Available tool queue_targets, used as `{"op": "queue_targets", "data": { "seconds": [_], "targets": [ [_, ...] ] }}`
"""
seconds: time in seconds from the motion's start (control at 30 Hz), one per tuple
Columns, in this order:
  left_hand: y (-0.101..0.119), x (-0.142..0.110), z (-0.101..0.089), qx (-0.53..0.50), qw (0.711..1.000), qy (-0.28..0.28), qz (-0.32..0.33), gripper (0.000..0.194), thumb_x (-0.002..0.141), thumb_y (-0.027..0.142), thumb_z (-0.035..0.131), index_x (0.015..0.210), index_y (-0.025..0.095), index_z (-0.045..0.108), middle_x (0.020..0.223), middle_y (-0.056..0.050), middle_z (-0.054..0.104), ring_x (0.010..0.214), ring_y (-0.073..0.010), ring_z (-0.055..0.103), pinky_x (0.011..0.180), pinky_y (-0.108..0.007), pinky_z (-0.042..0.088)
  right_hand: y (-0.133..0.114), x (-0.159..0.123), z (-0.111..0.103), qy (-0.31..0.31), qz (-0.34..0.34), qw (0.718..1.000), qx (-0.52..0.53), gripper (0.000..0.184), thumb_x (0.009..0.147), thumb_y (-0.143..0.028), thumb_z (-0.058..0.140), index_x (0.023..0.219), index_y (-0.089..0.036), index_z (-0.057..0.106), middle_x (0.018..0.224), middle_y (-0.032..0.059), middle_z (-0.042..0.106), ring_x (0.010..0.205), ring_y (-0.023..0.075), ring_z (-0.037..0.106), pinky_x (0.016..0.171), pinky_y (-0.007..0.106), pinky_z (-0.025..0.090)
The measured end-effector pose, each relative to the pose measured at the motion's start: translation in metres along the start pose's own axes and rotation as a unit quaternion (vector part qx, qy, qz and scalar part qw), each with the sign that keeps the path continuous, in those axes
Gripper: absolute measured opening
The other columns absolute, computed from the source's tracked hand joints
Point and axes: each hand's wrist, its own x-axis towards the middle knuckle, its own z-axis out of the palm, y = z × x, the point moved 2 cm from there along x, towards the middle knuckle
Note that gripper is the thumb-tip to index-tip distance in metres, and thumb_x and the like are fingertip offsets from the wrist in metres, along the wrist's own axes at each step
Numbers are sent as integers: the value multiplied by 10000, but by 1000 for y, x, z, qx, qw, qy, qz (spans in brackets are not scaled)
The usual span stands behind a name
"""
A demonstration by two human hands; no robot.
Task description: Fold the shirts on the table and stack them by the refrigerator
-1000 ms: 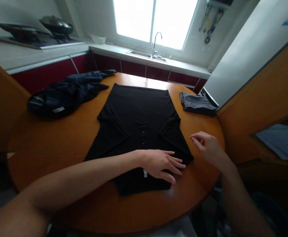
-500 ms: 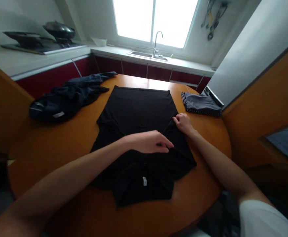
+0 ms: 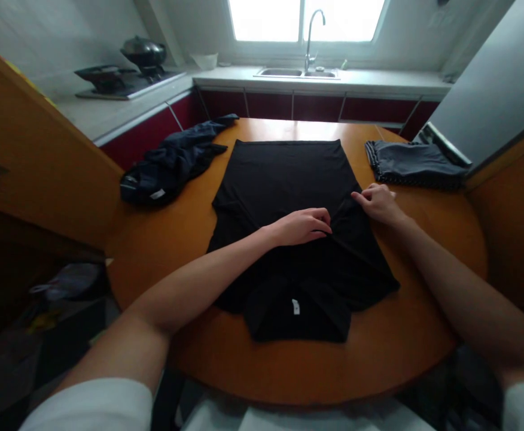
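Left hand — fingers curled, knuckles up — over black shirt.

2 hands touch the black shirt spread on the wooden table.

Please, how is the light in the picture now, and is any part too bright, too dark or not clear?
Head view: the window is washed out to plain white, and glare lies on the far edge of the table; the black shirt is so dark that its folds hardly show; the lower left corner is dim and soft.
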Motion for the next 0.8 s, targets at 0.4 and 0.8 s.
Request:
{"op": "queue_targets", "data": {
  "seconds": [0.4, 0.8],
  "targets": [
    [-7, 0, 2, -74, 997, 28, -11, 163, 932, 215, 656, 1033, 209, 783, 1081, -97, 681, 1025, -190, 640, 985, -339, 477, 12, 7, 6, 21, -1, 998, -61, 576, 912, -640, 478, 621, -184, 673, 958, 144, 645, 997, 310, 517, 858, 479, 345],
    [-4, 2, -1, 10, 994, 107, 12, 271, 1013, 254, 508, 1173, 207, 722, 1257, -105, 667, 1183, -210, 615, 1058, -368, 449, -14, -3, -27, 128, -33, 987, 86, 381, 969, -209, 344, 1103, -170, 698, 1164, 147, 663, 1153, 275, 558, 1016, 402, 403]
  ]
}}
